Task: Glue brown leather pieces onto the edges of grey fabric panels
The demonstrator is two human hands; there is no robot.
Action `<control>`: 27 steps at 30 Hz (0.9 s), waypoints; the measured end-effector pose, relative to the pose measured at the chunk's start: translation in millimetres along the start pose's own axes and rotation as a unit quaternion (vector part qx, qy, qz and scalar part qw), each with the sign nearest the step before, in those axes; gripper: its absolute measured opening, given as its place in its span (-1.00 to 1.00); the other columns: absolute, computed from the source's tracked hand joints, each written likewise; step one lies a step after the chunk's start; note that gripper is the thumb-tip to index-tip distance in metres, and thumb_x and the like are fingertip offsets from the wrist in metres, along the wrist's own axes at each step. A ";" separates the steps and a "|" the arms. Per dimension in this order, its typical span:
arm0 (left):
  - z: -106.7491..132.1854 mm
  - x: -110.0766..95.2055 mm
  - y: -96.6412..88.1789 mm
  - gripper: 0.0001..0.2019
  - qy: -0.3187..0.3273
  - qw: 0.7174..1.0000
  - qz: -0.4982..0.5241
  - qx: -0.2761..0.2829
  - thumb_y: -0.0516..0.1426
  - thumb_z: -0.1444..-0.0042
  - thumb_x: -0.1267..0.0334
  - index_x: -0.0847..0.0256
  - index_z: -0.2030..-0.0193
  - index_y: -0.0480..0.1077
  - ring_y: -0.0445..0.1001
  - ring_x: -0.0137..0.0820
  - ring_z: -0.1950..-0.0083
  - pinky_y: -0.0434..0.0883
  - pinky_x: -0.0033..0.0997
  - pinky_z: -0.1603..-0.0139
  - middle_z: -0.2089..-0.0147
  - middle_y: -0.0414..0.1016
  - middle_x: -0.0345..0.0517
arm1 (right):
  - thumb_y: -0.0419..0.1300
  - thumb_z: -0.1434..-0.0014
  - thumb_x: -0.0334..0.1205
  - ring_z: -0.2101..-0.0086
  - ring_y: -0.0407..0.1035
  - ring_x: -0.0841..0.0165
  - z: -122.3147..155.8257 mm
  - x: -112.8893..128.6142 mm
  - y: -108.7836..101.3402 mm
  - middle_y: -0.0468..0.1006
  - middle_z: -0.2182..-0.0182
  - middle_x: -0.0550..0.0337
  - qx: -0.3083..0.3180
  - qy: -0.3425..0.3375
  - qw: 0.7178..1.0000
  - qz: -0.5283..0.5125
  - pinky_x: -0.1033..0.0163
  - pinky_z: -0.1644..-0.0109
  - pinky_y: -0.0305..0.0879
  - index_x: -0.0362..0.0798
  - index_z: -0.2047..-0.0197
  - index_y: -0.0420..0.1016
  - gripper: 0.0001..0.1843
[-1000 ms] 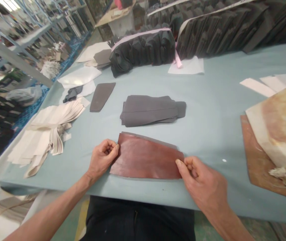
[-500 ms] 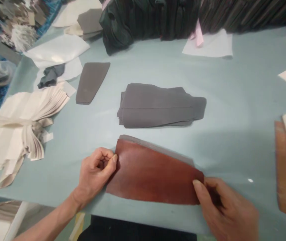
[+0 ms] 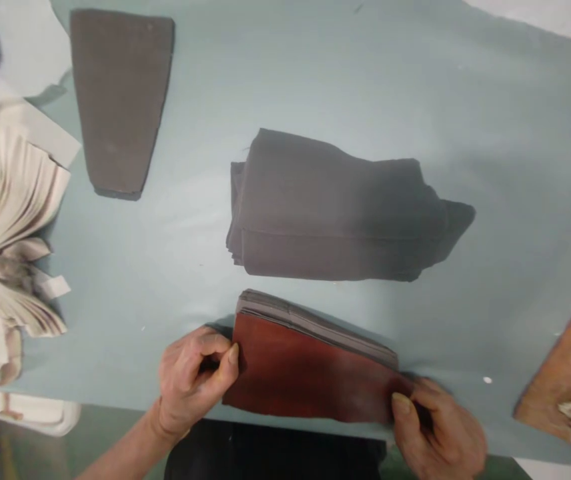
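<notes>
A reddish-brown leather piece (image 3: 310,373) lies stretched between my hands at the table's near edge. My left hand (image 3: 198,373) pinches its left edge between thumb and fingers. At the narrower right end, my right hand (image 3: 438,423) grips it, thumb on top. Just behind and partly under the leather is a stack of grey pieces (image 3: 315,323), whose far edges stick out. Beyond that rests a pile of grey fabric pieces (image 3: 335,207), with uneven ends. How much of the near stack lies beneath the leather is hidden.
A tapered grey stack (image 3: 123,100) sits at the back left. Tied cream fabric strips (image 3: 5,200) spread along the left side of the pale green table (image 3: 465,100). At the right edge lies a brown board (image 3: 555,380) with cream material on it.
The view has tilted down and come closer to the table. Both hands still hold the leather, its near edge now closer to the table's edge; more of the grey stack shows behind it.
</notes>
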State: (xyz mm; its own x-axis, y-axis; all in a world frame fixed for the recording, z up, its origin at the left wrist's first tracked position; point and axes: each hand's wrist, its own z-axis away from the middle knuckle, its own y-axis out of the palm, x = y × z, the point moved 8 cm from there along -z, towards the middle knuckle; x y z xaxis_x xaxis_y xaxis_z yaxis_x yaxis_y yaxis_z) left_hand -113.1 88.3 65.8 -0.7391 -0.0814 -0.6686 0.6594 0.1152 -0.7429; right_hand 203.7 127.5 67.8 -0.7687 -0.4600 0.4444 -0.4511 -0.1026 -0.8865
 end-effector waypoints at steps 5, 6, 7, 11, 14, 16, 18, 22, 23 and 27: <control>9.7 10.9 -1.3 -0.87 -0.068 0.998 -0.012 0.002 0.24 -0.30 0.33 0.05 0.26 0.40 0.45 -0.45 0.51 0.40 -0.43 0.40 0.49 0.49 -0.31 | 0.16 -0.45 -0.28 0.56 0.45 0.36 4.8 -0.9 0.3 0.57 0.50 0.28 0.023 0.014 1.000 -0.007 0.27 0.47 0.26 0.08 0.20 0.35 -0.87; 11.0 12.4 -1.8 -0.87 -0.078 0.997 -0.021 -0.003 0.24 -0.31 0.28 0.05 0.28 0.42 0.46 -0.45 0.52 0.40 -0.43 0.41 0.49 0.50 -0.30 | 0.16 -0.45 -0.28 0.56 0.46 0.36 6.2 -1.2 0.6 0.58 0.50 0.27 0.021 0.019 1.000 -0.006 0.26 0.45 0.27 0.08 0.20 0.35 -0.87; 11.3 12.8 -2.2 -0.85 -0.083 0.996 -0.029 -0.010 0.24 -0.32 0.24 0.06 0.31 0.43 0.44 -0.45 0.53 0.39 -0.43 0.42 0.50 0.50 -0.30 | 0.16 -0.45 -0.28 0.55 0.46 0.36 7.1 -1.4 1.0 0.58 0.50 0.27 0.016 0.025 1.000 -0.002 0.26 0.44 0.27 0.09 0.21 0.35 -0.86; 5.9 7.9 -1.8 -0.79 -0.077 0.995 -0.043 -0.041 0.22 -0.31 0.22 0.09 0.38 0.41 0.36 -0.52 0.57 0.33 -0.49 0.46 0.54 0.47 -0.35 | 0.13 -0.49 -0.21 0.58 0.40 0.40 6.3 -2.3 2.2 0.54 0.53 0.28 -0.024 0.048 0.998 0.019 0.24 0.46 0.18 0.08 0.27 0.33 -0.78; 2.7 7.4 0.5 -0.78 -0.087 0.994 -0.013 -0.064 0.23 -0.28 0.19 0.11 0.41 0.42 0.30 -0.55 0.61 0.27 -0.53 0.52 0.58 0.43 -0.37 | 0.10 -0.54 -0.10 0.66 0.24 0.46 2.8 -1.5 1.5 0.36 0.64 0.38 -0.062 0.049 0.997 0.024 0.25 0.52 0.07 0.06 0.34 0.30 -0.65; 2.6 10.4 3.6 -0.77 -0.100 0.992 0.015 -0.072 0.22 -0.25 0.15 0.13 0.42 0.42 0.27 -0.55 0.62 0.22 -0.53 0.56 0.60 0.38 -0.37 | 0.10 -0.54 -0.06 0.69 0.18 0.48 2.1 -1.6 0.8 0.28 0.68 0.41 -0.088 0.046 0.995 0.027 0.27 0.54 0.06 0.04 0.38 0.32 -0.60; 2.6 14.4 6.8 -0.77 -0.109 0.990 0.039 -0.077 0.22 -0.22 0.12 0.14 0.42 0.41 0.26 -0.54 0.61 0.22 -0.51 0.56 0.59 0.37 -0.34 | 0.12 -0.51 -0.02 0.68 0.19 0.48 3.6 -5.0 1.6 0.29 0.68 0.39 -0.110 0.060 0.992 0.025 0.29 0.53 0.08 0.03 0.41 0.36 -0.57; -0.6 19.0 12.0 -0.76 -0.105 0.988 0.082 -0.076 0.19 -0.17 0.07 0.15 0.41 0.41 0.27 -0.51 0.57 0.22 -0.48 0.53 0.57 0.39 -0.28 | 0.12 -0.43 0.12 0.64 0.25 0.44 8.2 -19.5 9.3 0.36 0.66 0.32 -0.123 0.120 0.985 -0.002 0.28 0.46 0.12 0.01 0.44 0.42 -0.52; -1.7 19.0 12.5 -0.77 -0.100 0.988 0.086 -0.076 0.18 -0.17 0.07 0.15 0.41 0.40 0.27 -0.50 0.56 0.21 -0.47 0.53 0.56 0.40 -0.27 | 0.12 -0.41 0.15 0.63 0.25 0.43 8.8 -22.2 11.2 0.36 0.66 0.32 -0.124 0.130 0.984 -0.008 0.28 0.45 0.11 0.01 0.44 0.42 -0.51; -4.1 17.5 12.3 -0.77 -0.075 0.990 0.088 -0.083 0.18 -0.16 0.07 0.16 0.40 0.41 0.30 -0.50 0.53 0.21 -0.47 0.50 0.53 0.42 -0.25 | 0.09 -0.37 0.22 0.63 0.21 0.42 8.1 -26.4 13.5 0.32 0.67 0.32 -0.138 0.141 0.980 -0.019 0.27 0.44 0.07 0.01 0.46 0.40 -0.48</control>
State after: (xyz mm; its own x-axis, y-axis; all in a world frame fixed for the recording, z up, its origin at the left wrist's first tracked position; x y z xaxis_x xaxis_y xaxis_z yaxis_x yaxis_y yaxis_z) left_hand -118.5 92.3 45.1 -0.5773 -0.1896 -0.7942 0.7356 0.3015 -0.6067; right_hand 221.6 131.2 43.1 -0.8268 -0.1936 0.5282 -0.5566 0.1453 -0.8180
